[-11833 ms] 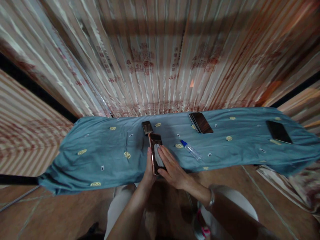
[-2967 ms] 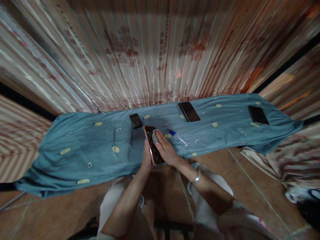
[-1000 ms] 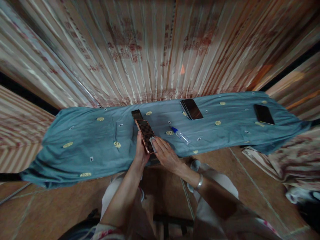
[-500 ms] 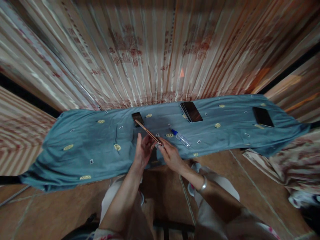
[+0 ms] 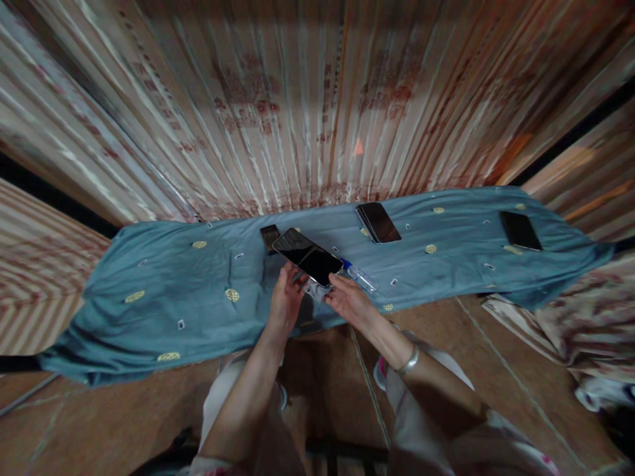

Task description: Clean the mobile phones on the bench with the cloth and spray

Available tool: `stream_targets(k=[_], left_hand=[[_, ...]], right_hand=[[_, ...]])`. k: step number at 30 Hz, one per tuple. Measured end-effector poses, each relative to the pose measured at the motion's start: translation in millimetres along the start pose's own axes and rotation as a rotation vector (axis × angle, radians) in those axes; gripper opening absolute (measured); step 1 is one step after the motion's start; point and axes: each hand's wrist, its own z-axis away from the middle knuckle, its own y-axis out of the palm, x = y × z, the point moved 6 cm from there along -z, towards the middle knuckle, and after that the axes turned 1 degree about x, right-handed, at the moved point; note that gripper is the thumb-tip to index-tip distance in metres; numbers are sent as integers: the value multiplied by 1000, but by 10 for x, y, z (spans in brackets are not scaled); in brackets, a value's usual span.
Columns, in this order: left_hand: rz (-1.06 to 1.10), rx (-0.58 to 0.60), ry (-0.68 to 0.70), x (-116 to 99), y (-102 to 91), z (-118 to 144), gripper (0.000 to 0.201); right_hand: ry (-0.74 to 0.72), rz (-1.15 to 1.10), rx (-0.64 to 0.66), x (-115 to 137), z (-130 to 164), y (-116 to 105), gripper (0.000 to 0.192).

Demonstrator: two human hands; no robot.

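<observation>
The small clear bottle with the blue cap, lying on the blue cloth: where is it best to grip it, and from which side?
Probably grip the small clear bottle with the blue cap across its clear body, coming from above. It lies flat on the blue patterned cloth, cap towards the black-screened phone held in both hands, so the right side looks freer.

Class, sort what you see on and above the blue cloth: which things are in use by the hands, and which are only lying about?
In use:
- phone, dark screen up, held by the left hand and right hand
- small grey cloth under it, between the hands

Lying about:
- blue-capped spray bottle
- small dark phone
- stacked phones
- dark phone far right
- blue tablecloth
</observation>
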Motion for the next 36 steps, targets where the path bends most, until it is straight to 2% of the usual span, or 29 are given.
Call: stream_targets(k=[6,13,16,19,24,27,30,33,36], left_hand=[[23,23,66,-35,67,30,36],[12,-15,-105,20,33,49,42],[26,20,-154,51,45,47,47],[23,60,-200,97,45,55,53],[30,49,-266,119,-5,78,58],[36,26,-278,66,-37,85,63],[56,23,-220,-26,-52,83,59],[72,58,-196,-59,-30,106,58],[65,92,-262,7,2,168,60]], right_hand=[[118,-5,136,-190,109,174,22],[263,-92,134,-424,221,291,16],[290,-120,135,-464,242,310,14],[288,-79,148,-466,260,324,18],[322,27,199,-459,308,363,31],[356,141,250,-388,347,371,43],[363,254,338,-210,373,366,48],[239,258,217,98,295,235,39],[121,272,83,354,190,82,31]])
